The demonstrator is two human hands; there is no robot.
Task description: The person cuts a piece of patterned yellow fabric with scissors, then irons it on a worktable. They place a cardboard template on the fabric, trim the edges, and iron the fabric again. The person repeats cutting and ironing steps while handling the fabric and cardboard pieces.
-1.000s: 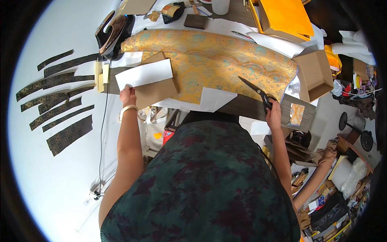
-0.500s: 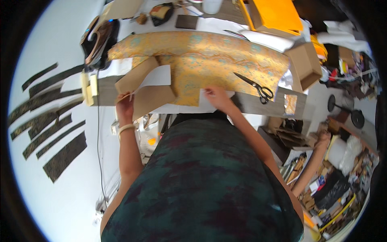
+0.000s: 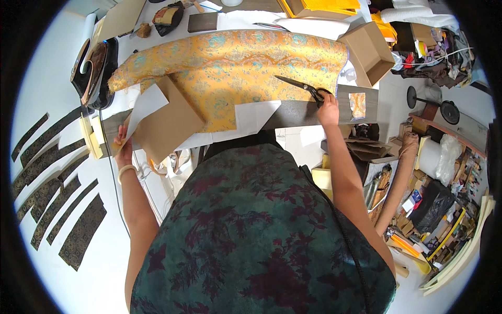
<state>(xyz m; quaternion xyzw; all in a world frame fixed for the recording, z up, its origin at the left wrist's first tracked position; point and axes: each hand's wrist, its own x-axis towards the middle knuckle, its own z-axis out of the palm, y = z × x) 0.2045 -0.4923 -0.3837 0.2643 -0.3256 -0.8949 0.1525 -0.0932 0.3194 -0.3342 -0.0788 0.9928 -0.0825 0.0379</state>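
At the left end of the table, my left hand (image 3: 123,144) pinches the lower end of a white paper piece (image 3: 149,109). The paper lies partly over a brown cardboard sheet (image 3: 172,123), which rests slanted on the table and juts past its near edge. On the right, my right hand (image 3: 328,111) has its fingers closed on the handles of black scissors (image 3: 299,84). The blades point left over a yellow-gold patterned fabric (image 3: 219,73), whose far side is rolled. Another white paper (image 3: 253,116) lies at the fabric's near edge.
An open brown box (image 3: 368,55) stands right of the fabric, with a small patterned fabric scrap (image 3: 357,105) nearer me. A dark iron (image 3: 99,73) stands at the left. Dark fabric strips (image 3: 83,230) lie on the white surface at far left. A cardboard tube (image 3: 392,188) leans at right.
My right hand has moved right, from the white paper to the scissors' handles. My left hand has shifted left with the white paper, and the cardboard has turned and now lies flatter.
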